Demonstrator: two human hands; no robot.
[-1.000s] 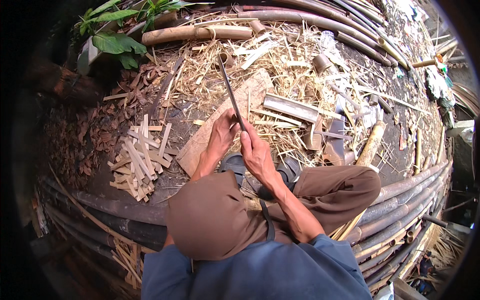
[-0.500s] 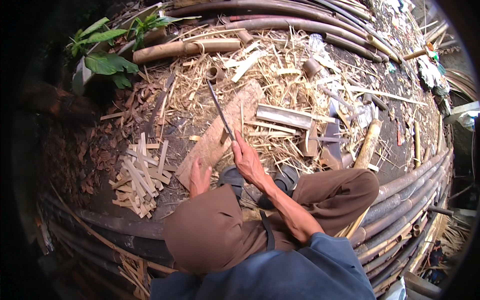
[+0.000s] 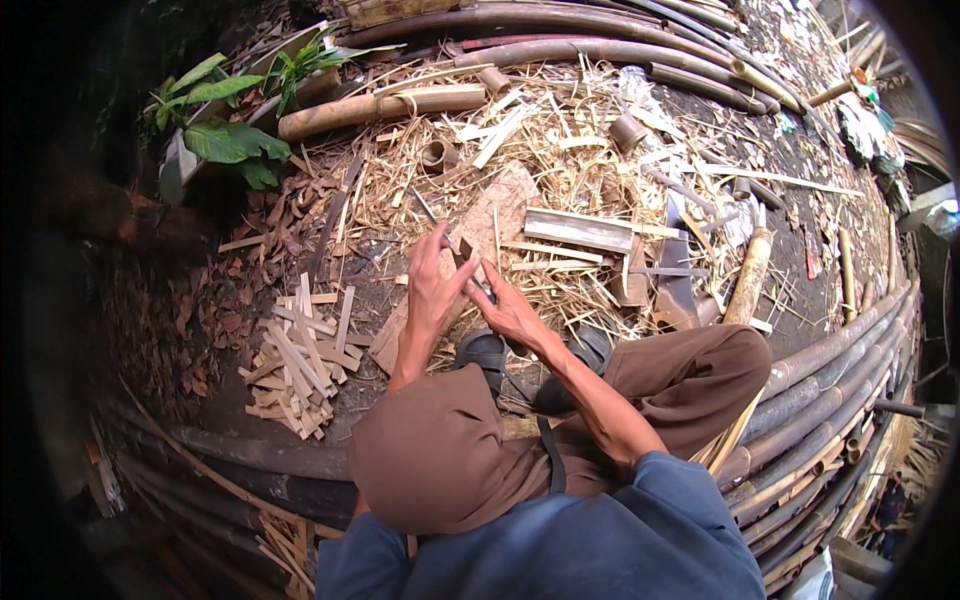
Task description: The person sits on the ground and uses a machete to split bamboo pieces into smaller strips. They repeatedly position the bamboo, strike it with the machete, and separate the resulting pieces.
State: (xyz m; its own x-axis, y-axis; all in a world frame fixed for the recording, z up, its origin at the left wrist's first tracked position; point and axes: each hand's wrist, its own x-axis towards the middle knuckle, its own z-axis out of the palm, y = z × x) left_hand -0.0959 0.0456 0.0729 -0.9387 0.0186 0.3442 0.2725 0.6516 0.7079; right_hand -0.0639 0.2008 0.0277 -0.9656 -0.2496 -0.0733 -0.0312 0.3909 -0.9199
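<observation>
My right hand (image 3: 512, 312) is closed around the lower end of a long thin grey blade (image 3: 424, 206), which slants up and to the left; its handle is hidden in my fist. My left hand (image 3: 432, 285) reaches the blade's middle, fingers on one side and thumb near my right fingers. A dark, wider part shows between the two hands. Beneath them a wooden board (image 3: 503, 198) lies slanting on the ground, partly covered by my hands. To the left sits a loose pile of short pale bamboo strips (image 3: 300, 365).
Shavings (image 3: 560, 120) cover the ground ahead. A split bamboo piece (image 3: 578, 231) and a saw-like flat blade (image 3: 674, 250) lie to the right. Dark bamboo poles (image 3: 800, 390) run along the right and behind me. A thick bamboo length (image 3: 400, 106) and a leafy plant (image 3: 225, 140) stand farther off.
My left hand has risen from beside the board's near end to the blade. The blade has dropped closer to me, and my right hand has turned slightly.
</observation>
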